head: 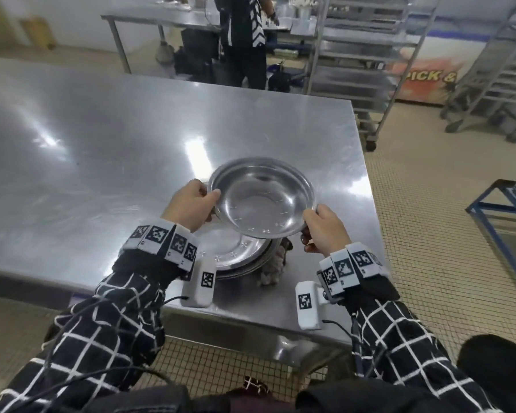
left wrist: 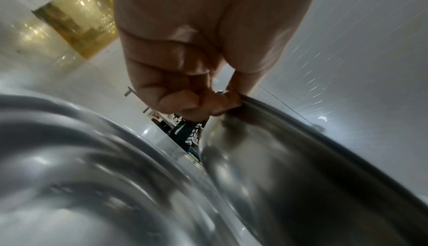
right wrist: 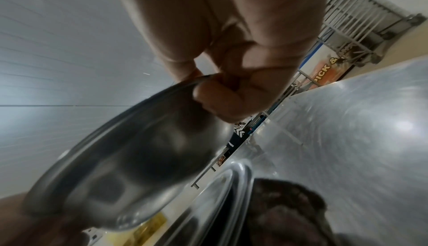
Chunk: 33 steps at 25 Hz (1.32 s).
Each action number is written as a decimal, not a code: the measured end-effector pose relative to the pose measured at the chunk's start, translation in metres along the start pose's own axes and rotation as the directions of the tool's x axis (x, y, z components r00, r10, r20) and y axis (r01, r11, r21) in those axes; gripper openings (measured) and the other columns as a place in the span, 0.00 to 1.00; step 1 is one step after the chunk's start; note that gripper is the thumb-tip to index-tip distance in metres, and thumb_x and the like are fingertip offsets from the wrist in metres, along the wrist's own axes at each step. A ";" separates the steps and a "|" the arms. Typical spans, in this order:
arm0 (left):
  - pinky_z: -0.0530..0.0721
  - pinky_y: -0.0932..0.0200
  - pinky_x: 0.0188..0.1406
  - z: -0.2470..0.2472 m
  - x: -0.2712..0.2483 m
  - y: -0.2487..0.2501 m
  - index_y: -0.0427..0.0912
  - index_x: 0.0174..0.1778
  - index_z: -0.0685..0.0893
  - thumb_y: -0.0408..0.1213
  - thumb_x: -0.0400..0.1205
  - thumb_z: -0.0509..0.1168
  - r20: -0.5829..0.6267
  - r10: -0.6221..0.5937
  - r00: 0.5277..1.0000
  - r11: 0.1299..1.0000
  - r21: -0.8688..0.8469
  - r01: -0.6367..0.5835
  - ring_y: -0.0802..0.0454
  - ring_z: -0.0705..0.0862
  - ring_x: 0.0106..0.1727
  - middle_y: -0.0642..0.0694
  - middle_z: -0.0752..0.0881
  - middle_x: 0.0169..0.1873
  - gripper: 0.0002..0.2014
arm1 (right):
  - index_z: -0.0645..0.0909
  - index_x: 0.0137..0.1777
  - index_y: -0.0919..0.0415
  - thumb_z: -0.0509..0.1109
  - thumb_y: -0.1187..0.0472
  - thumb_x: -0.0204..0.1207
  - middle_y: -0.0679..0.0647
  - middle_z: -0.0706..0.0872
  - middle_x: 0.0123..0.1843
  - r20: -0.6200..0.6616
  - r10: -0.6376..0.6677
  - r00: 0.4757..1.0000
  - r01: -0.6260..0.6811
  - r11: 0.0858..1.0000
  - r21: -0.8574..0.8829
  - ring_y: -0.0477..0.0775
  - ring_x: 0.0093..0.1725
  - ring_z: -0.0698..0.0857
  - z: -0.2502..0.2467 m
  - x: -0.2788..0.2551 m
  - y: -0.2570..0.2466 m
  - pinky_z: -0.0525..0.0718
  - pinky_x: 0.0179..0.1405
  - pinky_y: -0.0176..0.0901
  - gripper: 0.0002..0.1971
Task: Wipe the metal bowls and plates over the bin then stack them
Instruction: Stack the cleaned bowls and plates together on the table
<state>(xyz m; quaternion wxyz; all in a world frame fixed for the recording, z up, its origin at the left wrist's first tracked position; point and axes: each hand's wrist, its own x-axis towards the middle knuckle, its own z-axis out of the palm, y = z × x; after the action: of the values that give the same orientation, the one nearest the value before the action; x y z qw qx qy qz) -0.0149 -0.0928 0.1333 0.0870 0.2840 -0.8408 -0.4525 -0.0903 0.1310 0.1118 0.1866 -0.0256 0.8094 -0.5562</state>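
Observation:
I hold a shallow metal bowl (head: 262, 196) in the air above the steel table (head: 102, 138), a little over a stack of metal plates (head: 236, 253). My left hand (head: 191, 207) pinches its left rim, thumb on top. My right hand (head: 322, 231) grips the right rim. The left wrist view shows my fingers (left wrist: 185, 101) curled under the bowl's edge (left wrist: 289, 151), with the stack (left wrist: 81, 167) below. In the right wrist view my fingers (right wrist: 220, 101) clamp the rim of the bowl (right wrist: 139, 149). A crumpled dark cloth (head: 276, 260) lies right of the stack and shows as the cloth (right wrist: 289, 209) there too.
The table's right edge (head: 370, 204) and near edge lie close to the stack. Beyond it stand wheeled metal racks (head: 361, 55) and a person in dark clothes (head: 245, 40). A blue frame (head: 495, 210) stands on the tiled floor at right.

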 end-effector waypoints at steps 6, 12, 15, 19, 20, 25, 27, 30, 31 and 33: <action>0.70 0.62 0.29 -0.045 0.004 -0.063 0.38 0.49 0.77 0.44 0.85 0.60 0.062 0.020 0.998 0.931 0.362 -0.041 0.51 0.81 0.37 0.45 0.82 0.37 0.11 | 0.67 0.35 0.53 0.59 0.58 0.81 0.51 0.75 0.34 -0.037 -0.071 0.997 0.052 0.925 -0.377 0.48 0.31 0.72 0.071 -0.017 -0.005 0.73 0.29 0.41 0.12; 0.75 0.58 0.35 -0.049 0.009 -0.097 0.42 0.62 0.73 0.51 0.79 0.66 0.114 0.065 0.991 0.861 0.495 -0.113 0.50 0.80 0.37 0.51 0.78 0.33 0.22 | 0.72 0.38 0.57 0.65 0.50 0.77 0.52 0.77 0.34 -0.174 -0.051 0.983 -0.053 0.835 -0.547 0.52 0.32 0.76 0.094 -0.020 0.015 0.73 0.31 0.42 0.13; 0.76 0.56 0.36 -0.052 0.010 -0.111 0.43 0.55 0.69 0.55 0.76 0.67 0.102 -0.004 0.995 0.907 0.419 -0.040 0.52 0.80 0.37 0.48 0.81 0.39 0.23 | 0.73 0.56 0.62 0.68 0.43 0.73 0.56 0.81 0.48 -0.289 0.059 0.956 -0.189 0.875 -0.447 0.59 0.46 0.82 0.103 -0.026 0.023 0.77 0.41 0.47 0.23; 0.76 0.56 0.37 -0.056 0.006 -0.123 0.45 0.54 0.67 0.57 0.74 0.68 0.103 -0.128 0.986 0.962 0.256 0.098 0.51 0.80 0.40 0.48 0.80 0.43 0.25 | 0.67 0.64 0.63 0.70 0.41 0.72 0.59 0.80 0.55 -0.306 0.179 0.935 -0.283 0.897 -0.341 0.60 0.50 0.82 0.110 -0.033 0.027 0.78 0.44 0.49 0.31; 0.79 0.54 0.40 -0.056 0.004 -0.127 0.44 0.53 0.68 0.58 0.73 0.68 0.108 -0.157 0.982 0.965 0.227 0.129 0.50 0.81 0.42 0.48 0.80 0.44 0.25 | 0.66 0.65 0.63 0.70 0.41 0.72 0.58 0.80 0.56 -0.303 0.185 0.935 -0.284 0.902 -0.325 0.60 0.50 0.82 0.111 -0.036 0.028 0.78 0.45 0.49 0.31; 0.86 0.47 0.47 -0.056 -0.027 -0.144 0.43 0.41 0.74 0.55 0.75 0.66 0.130 -0.197 0.972 0.975 0.132 0.180 0.45 0.87 0.40 0.45 0.84 0.40 0.17 | 0.68 0.67 0.63 0.71 0.37 0.66 0.59 0.80 0.59 -0.269 0.235 0.934 -0.303 0.920 -0.247 0.62 0.52 0.83 0.114 -0.060 0.044 0.81 0.50 0.50 0.38; 0.87 0.52 0.38 -0.055 -0.044 -0.147 0.41 0.41 0.75 0.51 0.76 0.67 0.106 -0.207 0.973 0.978 0.050 0.203 0.49 0.86 0.34 0.45 0.83 0.37 0.16 | 0.71 0.65 0.61 0.69 0.34 0.62 0.60 0.82 0.57 -0.247 0.235 0.940 -0.291 0.931 -0.222 0.63 0.49 0.86 0.115 -0.071 0.050 0.86 0.50 0.57 0.38; 0.86 0.55 0.32 -0.054 -0.078 -0.154 0.38 0.44 0.77 0.49 0.77 0.68 0.082 -0.232 0.969 0.973 0.029 0.231 0.49 0.85 0.37 0.43 0.83 0.38 0.16 | 0.75 0.59 0.63 0.71 0.44 0.67 0.62 0.86 0.49 -0.210 0.212 0.954 -0.252 0.951 -0.182 0.55 0.28 0.87 0.112 -0.098 0.058 0.85 0.26 0.43 0.27; 0.88 0.52 0.35 -0.054 -0.090 -0.157 0.38 0.44 0.76 0.48 0.77 0.69 0.086 -0.254 0.963 0.967 -0.006 0.255 0.46 0.86 0.40 0.40 0.84 0.41 0.16 | 0.76 0.57 0.64 0.71 0.48 0.69 0.61 0.86 0.48 -0.191 0.215 0.958 -0.245 0.957 -0.152 0.52 0.23 0.85 0.110 -0.108 0.061 0.83 0.21 0.40 0.23; 0.89 0.57 0.28 -0.053 -0.119 -0.159 0.37 0.47 0.76 0.43 0.77 0.71 0.085 -0.275 0.958 0.953 -0.107 0.283 0.45 0.86 0.42 0.38 0.83 0.45 0.15 | 0.78 0.56 0.65 0.73 0.53 0.69 0.62 0.86 0.49 -0.150 0.235 0.960 -0.246 0.967 -0.059 0.52 0.24 0.86 0.106 -0.130 0.072 0.85 0.21 0.41 0.20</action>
<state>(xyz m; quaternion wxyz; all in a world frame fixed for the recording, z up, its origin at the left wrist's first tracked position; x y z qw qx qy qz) 0.1684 -0.1326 0.0485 0.0097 0.3784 -0.7664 -0.5189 0.0772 0.0958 0.0488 0.1939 0.1055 0.8386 -0.4981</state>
